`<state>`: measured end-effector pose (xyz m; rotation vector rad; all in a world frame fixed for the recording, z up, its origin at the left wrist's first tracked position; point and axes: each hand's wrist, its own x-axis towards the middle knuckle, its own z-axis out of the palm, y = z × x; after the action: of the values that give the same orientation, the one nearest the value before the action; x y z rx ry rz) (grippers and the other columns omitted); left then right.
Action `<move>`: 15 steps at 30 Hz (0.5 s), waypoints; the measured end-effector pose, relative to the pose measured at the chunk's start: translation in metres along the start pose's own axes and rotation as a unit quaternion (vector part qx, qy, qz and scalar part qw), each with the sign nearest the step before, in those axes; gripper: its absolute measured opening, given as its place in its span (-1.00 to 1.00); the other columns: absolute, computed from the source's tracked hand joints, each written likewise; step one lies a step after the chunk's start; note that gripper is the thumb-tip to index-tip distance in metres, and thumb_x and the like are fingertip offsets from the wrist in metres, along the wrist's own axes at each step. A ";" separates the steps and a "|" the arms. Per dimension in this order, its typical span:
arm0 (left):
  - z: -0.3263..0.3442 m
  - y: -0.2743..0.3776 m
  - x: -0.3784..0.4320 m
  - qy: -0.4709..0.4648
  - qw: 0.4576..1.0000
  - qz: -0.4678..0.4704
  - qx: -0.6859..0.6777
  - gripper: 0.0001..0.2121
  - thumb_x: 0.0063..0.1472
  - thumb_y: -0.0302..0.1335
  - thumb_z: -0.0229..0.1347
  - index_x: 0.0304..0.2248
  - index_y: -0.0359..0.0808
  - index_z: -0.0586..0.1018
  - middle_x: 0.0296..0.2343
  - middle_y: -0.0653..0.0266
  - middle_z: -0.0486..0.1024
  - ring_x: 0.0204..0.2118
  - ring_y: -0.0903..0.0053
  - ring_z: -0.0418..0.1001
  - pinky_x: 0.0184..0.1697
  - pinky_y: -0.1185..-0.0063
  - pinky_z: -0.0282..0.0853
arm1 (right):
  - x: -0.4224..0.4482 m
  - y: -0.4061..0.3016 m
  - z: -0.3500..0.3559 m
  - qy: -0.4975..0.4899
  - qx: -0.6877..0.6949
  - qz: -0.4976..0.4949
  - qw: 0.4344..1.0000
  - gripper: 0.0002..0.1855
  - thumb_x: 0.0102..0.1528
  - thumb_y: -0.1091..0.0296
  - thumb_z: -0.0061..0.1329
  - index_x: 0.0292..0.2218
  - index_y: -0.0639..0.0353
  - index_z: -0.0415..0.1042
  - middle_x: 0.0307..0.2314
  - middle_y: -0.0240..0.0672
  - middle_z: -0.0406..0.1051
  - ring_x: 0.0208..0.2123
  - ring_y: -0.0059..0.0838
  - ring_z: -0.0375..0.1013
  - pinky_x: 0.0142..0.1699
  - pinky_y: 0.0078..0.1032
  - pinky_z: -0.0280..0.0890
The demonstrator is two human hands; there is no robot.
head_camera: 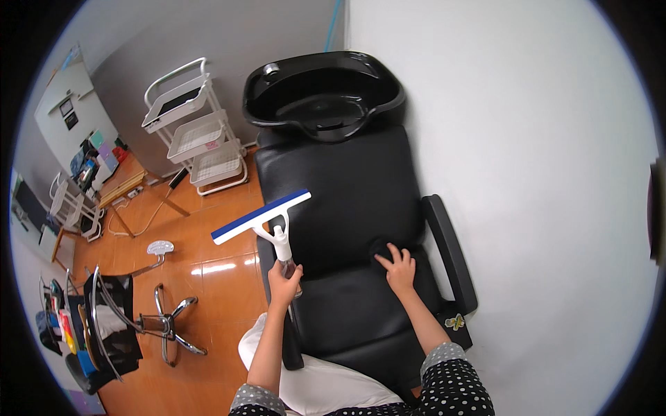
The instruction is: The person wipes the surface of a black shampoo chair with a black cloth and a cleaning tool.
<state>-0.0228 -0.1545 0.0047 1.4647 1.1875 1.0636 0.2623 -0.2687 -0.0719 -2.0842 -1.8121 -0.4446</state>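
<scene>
My left hand (284,283) grips the clear bottle handle of a spray squeegee (281,244). Its white head with a blue blade points up and to the left, over the left side of a black salon shampoo chair (343,192). My right hand (401,268) is at the crease between the chair's backrest and seat, its fingers spread around a small black round object (382,250). Against the black upholstery, its exact kind is hard to tell. A black shampoo basin (322,99) with a chrome fitting (271,69) stands at the head of the chair.
A white three-tier trolley (200,138) stands left of the basin. Farther left are a wooden table (122,190) and a swivel chair (112,322) with a chrome star base and several items on it. A white wall (530,182) runs close along the right armrest (450,255).
</scene>
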 end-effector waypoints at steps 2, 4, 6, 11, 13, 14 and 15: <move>0.011 0.005 -0.003 -0.023 0.999 -0.027 0.012 -0.88 0.02 -0.56 0.09 -0.47 -0.47 0.42 -0.58 0.23 0.50 -0.51 0.63 0.43 -0.41 0.63 0.31 | -0.002 0.011 -0.009 -0.058 0.072 0.201 0.975 -0.25 -0.23 0.53 0.10 0.01 -0.36 0.29 0.04 -0.31 0.13 -0.11 -0.10 0.23 -0.08 -0.27 0.24; 0.035 0.013 0.000 -0.057 0.998 -0.019 0.004 -0.88 0.03 -0.57 0.07 -0.43 -0.46 0.42 -0.49 0.19 0.51 -0.46 0.60 0.44 -0.38 0.62 0.32 | -0.003 0.022 -0.005 -0.046 0.099 0.294 0.949 -0.22 -0.18 0.48 0.09 0.06 -0.38 0.20 0.03 -0.22 0.12 -0.07 -0.06 0.22 -0.05 -0.24 0.24; 0.049 -0.003 0.007 -0.067 0.997 0.009 -0.035 -0.83 0.05 -0.57 0.04 -0.34 -0.48 0.44 -0.22 0.06 0.49 -0.38 0.60 0.42 -0.30 0.63 0.31 | 0.006 0.021 0.002 -0.063 0.173 0.384 0.905 -0.16 -0.11 0.42 0.04 0.16 -0.36 0.00 0.02 0.01 0.10 0.02 0.06 0.16 0.03 -0.17 0.21; 0.087 -0.009 0.024 -0.077 0.994 -0.012 0.080 -0.82 -0.02 -0.50 0.12 -0.41 -0.42 0.45 -0.59 0.30 0.38 -0.54 0.62 0.30 -0.39 0.58 0.26 | 0.026 0.049 0.023 -0.016 0.299 0.511 0.806 -0.23 -0.08 0.38 -0.11 0.17 -0.18 -0.01 0.04 0.02 0.08 0.07 0.06 0.11 0.08 -0.16 0.14; 0.105 -0.009 0.032 -0.094 0.990 -0.009 0.107 -0.68 -0.05 -0.41 0.15 -0.34 -0.50 0.45 -0.59 0.18 0.44 -0.55 0.53 0.40 -0.40 0.55 0.29 | 0.016 0.079 0.044 0.087 0.372 0.565 0.731 -0.26 -0.06 0.35 -0.12 0.17 -0.09 0.01 0.09 0.01 0.03 0.10 0.05 0.07 0.11 -0.17 0.10; 0.108 -0.011 0.034 -0.097 0.989 -0.007 0.107 -0.68 -0.05 -0.41 0.15 -0.34 -0.50 0.45 -0.59 0.18 0.44 -0.55 0.53 0.40 -0.40 0.55 0.29 | 0.014 0.086 0.046 0.072 0.454 0.633 0.623 -0.27 -0.05 0.27 -0.11 0.16 0.01 0.03 0.12 0.08 -0.05 0.12 0.09 0.04 0.13 -0.19 0.06; 0.107 -0.016 0.035 -0.089 0.986 -0.028 0.141 -0.59 -0.06 -0.39 0.14 -0.25 -0.55 0.42 -0.54 0.09 0.47 -0.45 0.39 0.45 -0.29 0.52 0.31 | 0.015 0.081 0.042 0.071 0.455 0.634 0.621 -0.27 -0.05 0.27 -0.11 0.16 0.01 0.03 0.12 0.08 -0.05 0.12 0.09 0.04 0.13 -0.19 0.06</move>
<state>0.0839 -0.1337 -0.0283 1.6937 1.2795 0.7291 0.3447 -0.2464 -0.1068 -1.7992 0.0237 0.5829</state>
